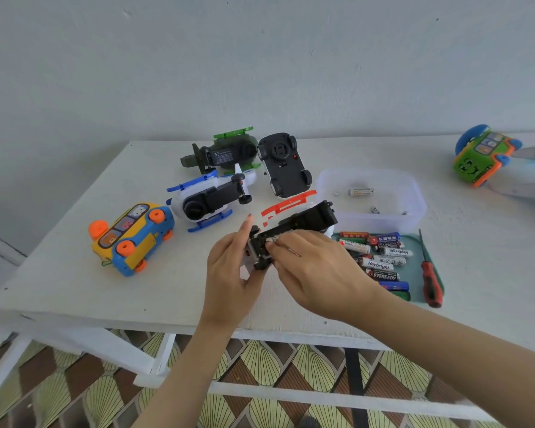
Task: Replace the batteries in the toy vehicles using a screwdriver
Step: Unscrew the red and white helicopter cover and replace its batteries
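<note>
An upturned toy helicopter with a black underside [303, 220] and red rotor blades [288, 205] lies at the table's middle. My left hand [229, 273] holds its near end from the left, fingers curled round it. My right hand [315, 270] reaches over from the right, its fingertips pinching at the black underside; what they pinch is hidden. A red-handled screwdriver [430, 276] lies on the right edge of a green tray [417, 242], beside several loose batteries [380, 261].
Upturned toys stand behind: a yellow-blue bus [130, 239], a blue-white helicopter [210, 199], a green helicopter [226, 152] and a black-bottomed car [284, 165]. A clear plastic box [371, 196] holds one battery and small screws. A green toy car [482, 156] lies far right.
</note>
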`<state>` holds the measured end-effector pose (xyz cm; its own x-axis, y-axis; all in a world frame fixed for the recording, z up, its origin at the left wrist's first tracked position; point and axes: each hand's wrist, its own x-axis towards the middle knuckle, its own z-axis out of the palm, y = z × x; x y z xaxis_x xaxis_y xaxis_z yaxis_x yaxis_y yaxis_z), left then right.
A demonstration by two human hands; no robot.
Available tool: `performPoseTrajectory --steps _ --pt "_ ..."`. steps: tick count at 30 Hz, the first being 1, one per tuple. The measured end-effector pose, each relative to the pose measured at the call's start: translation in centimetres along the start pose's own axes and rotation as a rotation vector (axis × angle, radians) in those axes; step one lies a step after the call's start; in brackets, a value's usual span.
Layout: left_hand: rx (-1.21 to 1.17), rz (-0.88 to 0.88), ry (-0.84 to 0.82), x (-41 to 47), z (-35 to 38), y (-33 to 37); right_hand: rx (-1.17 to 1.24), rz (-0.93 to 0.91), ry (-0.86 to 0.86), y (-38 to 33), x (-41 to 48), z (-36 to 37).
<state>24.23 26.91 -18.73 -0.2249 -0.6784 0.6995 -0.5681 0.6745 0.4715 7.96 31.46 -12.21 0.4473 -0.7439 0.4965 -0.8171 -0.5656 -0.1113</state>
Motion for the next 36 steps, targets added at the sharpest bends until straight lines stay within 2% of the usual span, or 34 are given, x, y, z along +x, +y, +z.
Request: performPoseTrajectory --steps 12,16,20,27,32,36 --pt "-0.01 0.019 -0.004 0.1 -0.1 0.3 -0.055 0.079 -0.009 -0.5 1.1 0.1" --pt "0.01 0.01 0.018 0.2 -0.1 0.2 -0.043 0.029 -0.079 0.1 0.2 -0.5" --pt "0.016 0.014 0.018 0.1 -0.2 0.4 -0.018 -0.014 -0.062 1.1 -3.5 -1.3" --pt "0.016 0.015 0.019 -0.1 -0.1 0.3 -0.003 0.233 -0.243 4.3 -7.0 -3.3" --pt "0.018 0.033 0.019 -0.1 0.1 0.3 -0.013 0.284 -0.286 4.1 -7.4 -3.4" --pt "0.022 0.029 0.018 -0.1 0.0 0.4 0.0 0.228 -0.276 3.7 -6.6 -2.7"
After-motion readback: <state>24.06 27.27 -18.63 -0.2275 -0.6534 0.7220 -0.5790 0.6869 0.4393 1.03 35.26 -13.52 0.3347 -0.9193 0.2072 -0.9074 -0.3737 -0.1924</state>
